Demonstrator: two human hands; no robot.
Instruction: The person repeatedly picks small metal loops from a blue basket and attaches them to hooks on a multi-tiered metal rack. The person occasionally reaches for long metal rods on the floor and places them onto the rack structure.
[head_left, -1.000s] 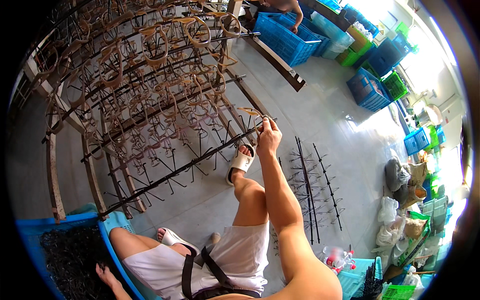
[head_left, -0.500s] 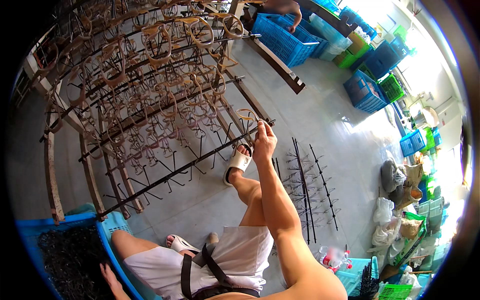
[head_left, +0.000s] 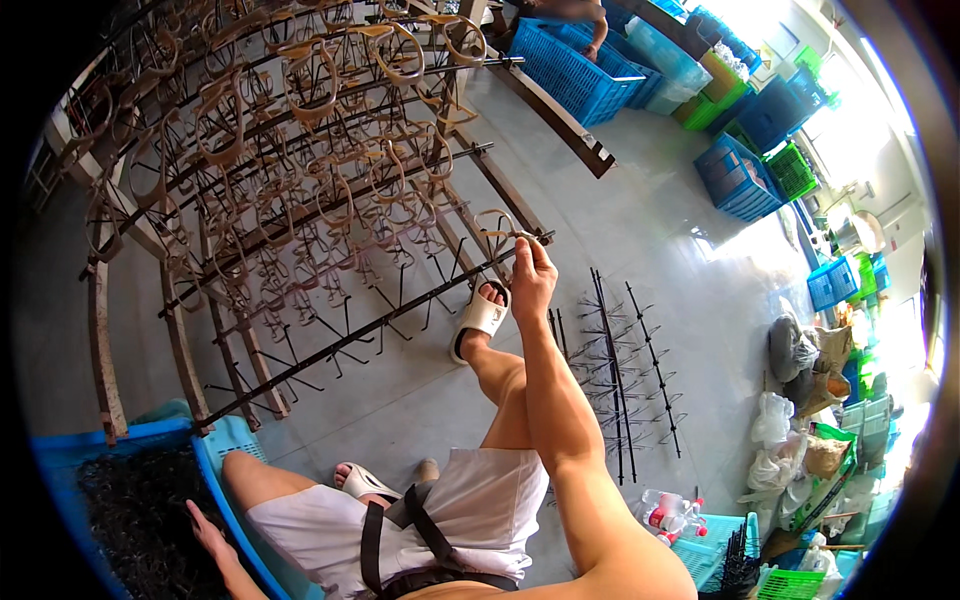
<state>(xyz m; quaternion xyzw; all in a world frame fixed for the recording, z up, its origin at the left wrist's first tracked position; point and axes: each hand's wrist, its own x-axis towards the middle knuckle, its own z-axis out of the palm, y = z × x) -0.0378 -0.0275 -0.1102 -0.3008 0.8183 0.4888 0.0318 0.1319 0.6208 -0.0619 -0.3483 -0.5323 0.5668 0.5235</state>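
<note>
My right hand [head_left: 534, 276] is stretched forward to the right end of a long black hooked rod [head_left: 350, 338]. Its fingertips pinch a brownish, see-through eyeglass frame [head_left: 490, 217] beside the rod's last hooks. Most hooks along this rod are bare. Above it, rows of similar eyeglass frames [head_left: 316, 85] hang from more rods on a rusty metal rack [head_left: 186, 345]. Low on the left, my left hand [head_left: 208, 532] lies at the inner side of a blue bin [head_left: 120, 437] filled with dark, thin pieces [head_left: 135, 505]. Its fingers look extended, with nothing seen in them.
Spare hooked rods [head_left: 612, 370] lie on the grey floor to the right of my leg. A turquoise crate [head_left: 705, 560] with plastic bottles [head_left: 672, 515] stands at lower right. Bags and crates line the right wall. Another person's hand [head_left: 592, 48] reaches into a blue crate [head_left: 560, 70].
My left hand has pulled slightly back toward the bin's edge, its fingers showing more. The right hand stays at the rod's end with the eyeglass frame, which has tilted slightly.
</note>
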